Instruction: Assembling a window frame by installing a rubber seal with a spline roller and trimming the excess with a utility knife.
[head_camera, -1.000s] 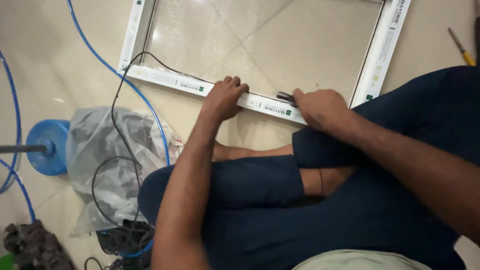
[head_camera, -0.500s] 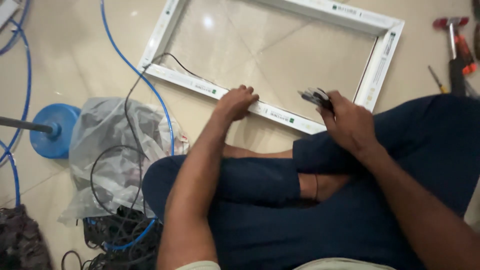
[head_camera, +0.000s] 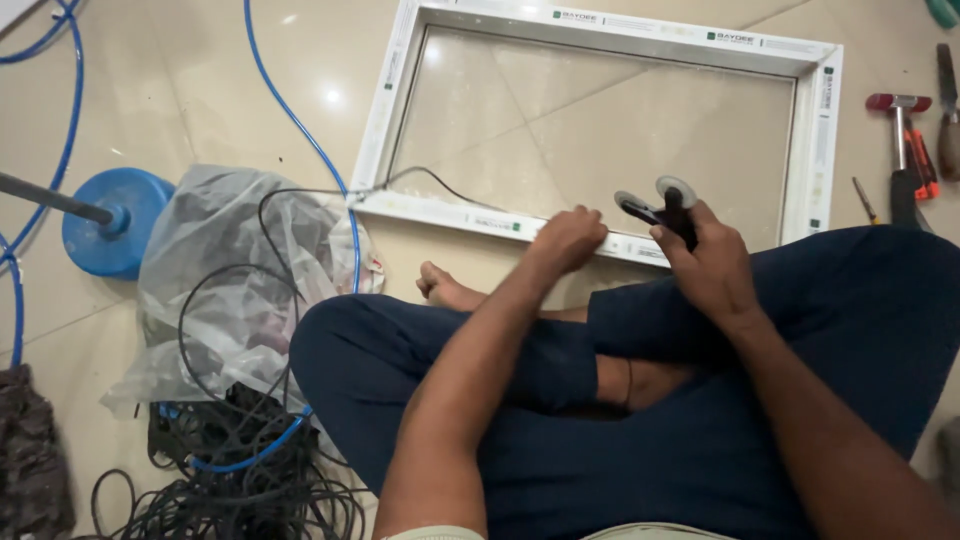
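Note:
A white rectangular window frame (head_camera: 400, 90) with a glass pane lies flat on the tiled floor in front of my crossed legs. My left hand (head_camera: 568, 240) rests with curled fingers on the frame's near rail. My right hand (head_camera: 705, 255) grips a small black roller tool (head_camera: 660, 203) with two round wheels, held just above the near rail. A thin black rubber cord (head_camera: 440, 183) runs along the near rail's left part and off to the left.
A crumpled clear plastic bag (head_camera: 230, 270) and a tangle of black cord (head_camera: 250, 480) lie at left. A blue hose (head_camera: 300, 130) crosses the floor near a blue round base (head_camera: 105, 220). A red-headed hammer (head_camera: 900, 140) and a screwdriver (head_camera: 865, 200) lie at right.
The view has shifted so the whole frame shows. My right hand has lifted the roller tool slightly, and its wheels now show. My left hand stays on the near rail.

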